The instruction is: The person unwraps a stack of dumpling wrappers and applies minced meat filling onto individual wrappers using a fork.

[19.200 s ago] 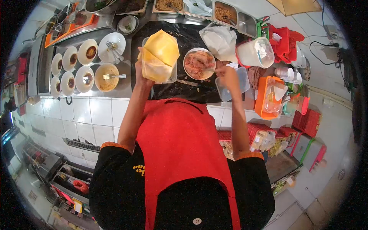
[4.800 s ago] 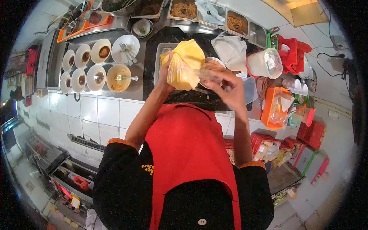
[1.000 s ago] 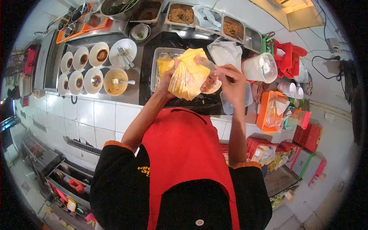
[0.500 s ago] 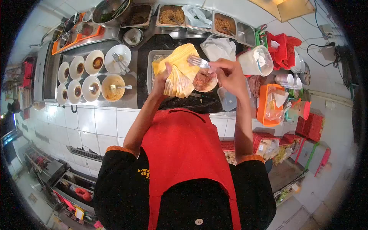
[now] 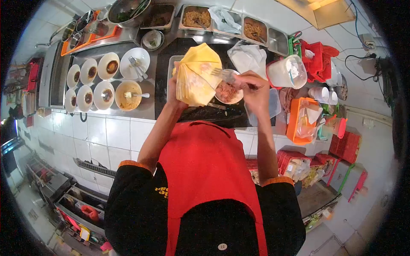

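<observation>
A fanned stack of thin yellow wrapper sheets (image 5: 198, 77) rests in my left hand (image 5: 174, 91), whose fingers are partly hidden beneath it. My right hand (image 5: 253, 89) is closed round a fork (image 5: 224, 75), its tines over the right edge of the sheets. Some pinkish filling shows on the upper sheet near the tines. Just under the fork sits a white bowl (image 5: 235, 100) of pink minced filling (image 5: 226, 91). Behind the sheets, a tray (image 5: 171, 64) is mostly covered by them. A knife (image 5: 218, 106) lies on the dark counter below the bowl.
Several bowls with dark sauce (image 5: 103, 95) stand at the left, beside a plate with cutlery (image 5: 135, 55) and a bowl with a fork (image 5: 128, 103). Metal food trays (image 5: 196, 18) line the back. A tub of white powder (image 5: 282, 73) and an orange basket (image 5: 294, 128) are at the right.
The yellow stack has turned in my left hand, and its fanned folds now face lower left. My left thumb no longer shows on top. The fork remains in my right hand, near the stack's right edge.
</observation>
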Demonstrator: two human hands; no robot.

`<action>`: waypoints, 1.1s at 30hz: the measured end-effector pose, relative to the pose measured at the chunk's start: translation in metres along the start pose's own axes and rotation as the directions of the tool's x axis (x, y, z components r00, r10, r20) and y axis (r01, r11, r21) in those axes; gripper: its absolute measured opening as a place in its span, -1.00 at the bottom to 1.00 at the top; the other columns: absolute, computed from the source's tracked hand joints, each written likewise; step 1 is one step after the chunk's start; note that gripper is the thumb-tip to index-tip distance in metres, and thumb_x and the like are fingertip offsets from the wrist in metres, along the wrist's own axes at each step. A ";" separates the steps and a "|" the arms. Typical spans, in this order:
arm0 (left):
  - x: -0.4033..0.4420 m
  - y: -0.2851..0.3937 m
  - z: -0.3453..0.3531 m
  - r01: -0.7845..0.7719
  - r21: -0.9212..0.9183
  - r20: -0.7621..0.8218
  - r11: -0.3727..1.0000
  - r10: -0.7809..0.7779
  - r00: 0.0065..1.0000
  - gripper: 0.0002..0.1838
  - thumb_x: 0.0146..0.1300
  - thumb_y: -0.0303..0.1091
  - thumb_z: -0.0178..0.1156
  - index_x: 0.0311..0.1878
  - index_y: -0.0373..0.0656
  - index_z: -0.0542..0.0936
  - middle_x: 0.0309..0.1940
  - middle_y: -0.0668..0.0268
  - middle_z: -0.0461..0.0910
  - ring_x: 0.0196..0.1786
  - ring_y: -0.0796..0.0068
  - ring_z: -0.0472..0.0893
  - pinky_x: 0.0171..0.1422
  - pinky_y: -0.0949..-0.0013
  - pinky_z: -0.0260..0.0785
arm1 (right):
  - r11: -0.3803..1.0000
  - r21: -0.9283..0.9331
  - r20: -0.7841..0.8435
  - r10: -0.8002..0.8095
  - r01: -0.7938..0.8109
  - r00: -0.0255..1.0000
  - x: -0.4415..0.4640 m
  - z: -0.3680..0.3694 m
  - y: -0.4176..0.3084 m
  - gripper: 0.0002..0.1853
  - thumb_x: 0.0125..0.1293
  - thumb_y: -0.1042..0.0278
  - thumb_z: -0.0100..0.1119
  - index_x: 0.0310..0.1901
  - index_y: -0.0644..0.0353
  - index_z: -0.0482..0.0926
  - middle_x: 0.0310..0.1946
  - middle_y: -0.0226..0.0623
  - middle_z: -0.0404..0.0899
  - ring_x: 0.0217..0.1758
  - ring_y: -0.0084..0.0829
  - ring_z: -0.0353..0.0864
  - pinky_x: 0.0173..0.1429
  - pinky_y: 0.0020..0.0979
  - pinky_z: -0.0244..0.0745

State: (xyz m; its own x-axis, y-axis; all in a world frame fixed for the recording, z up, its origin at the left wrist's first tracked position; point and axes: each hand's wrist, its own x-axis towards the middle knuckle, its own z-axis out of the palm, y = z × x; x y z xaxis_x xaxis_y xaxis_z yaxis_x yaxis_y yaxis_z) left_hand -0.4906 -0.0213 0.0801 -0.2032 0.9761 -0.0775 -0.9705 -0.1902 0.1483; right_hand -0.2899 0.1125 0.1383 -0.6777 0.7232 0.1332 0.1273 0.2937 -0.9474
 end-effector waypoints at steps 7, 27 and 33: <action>-0.002 -0.017 0.029 0.112 0.462 -0.273 0.880 0.021 0.962 -0.30 0.48 0.20 -0.16 0.36 -0.27 0.31 0.13 0.05 0.55 0.12 0.20 0.63 0.18 0.12 0.55 | 0.990 0.022 0.113 0.139 -0.142 0.984 0.011 -0.002 -0.029 -0.80 0.11 0.53 0.41 -0.20 0.28 0.68 -0.41 -0.40 0.52 -0.38 -0.60 0.46 -0.28 -0.56 0.37; -0.008 0.042 -0.076 -0.146 0.121 -0.116 0.982 0.160 0.980 -0.37 0.50 0.17 -0.16 0.20 -0.25 0.49 0.03 0.15 0.63 -0.02 0.27 0.67 0.08 0.16 0.57 | 0.594 -0.763 -0.019 0.375 -0.256 0.927 -0.048 -0.036 0.148 -0.73 0.17 0.44 0.28 -0.07 0.04 0.74 -0.27 -0.09 0.69 -0.20 -0.16 0.69 -0.12 -0.23 0.54; -0.014 0.033 -0.063 -0.124 0.091 -0.165 0.988 0.138 0.977 -0.38 0.49 0.17 -0.15 0.17 -0.23 0.50 0.00 0.18 0.64 -0.02 0.29 0.67 0.09 0.18 0.57 | 0.404 -0.889 -0.040 0.403 -0.216 0.914 -0.046 -0.023 0.148 -0.83 0.09 0.40 0.25 -0.25 0.13 0.72 -0.35 -0.02 0.69 -0.20 0.04 0.68 -0.17 -0.04 0.55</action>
State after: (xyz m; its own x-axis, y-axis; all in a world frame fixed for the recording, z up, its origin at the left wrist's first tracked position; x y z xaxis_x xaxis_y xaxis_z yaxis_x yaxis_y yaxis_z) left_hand -0.5282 -0.0482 0.0245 -0.3534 0.9097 -0.2179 -0.9219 -0.2992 0.2462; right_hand -0.2235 0.1368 -0.0014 -0.5399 0.8043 -0.2482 0.8417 0.5179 -0.1525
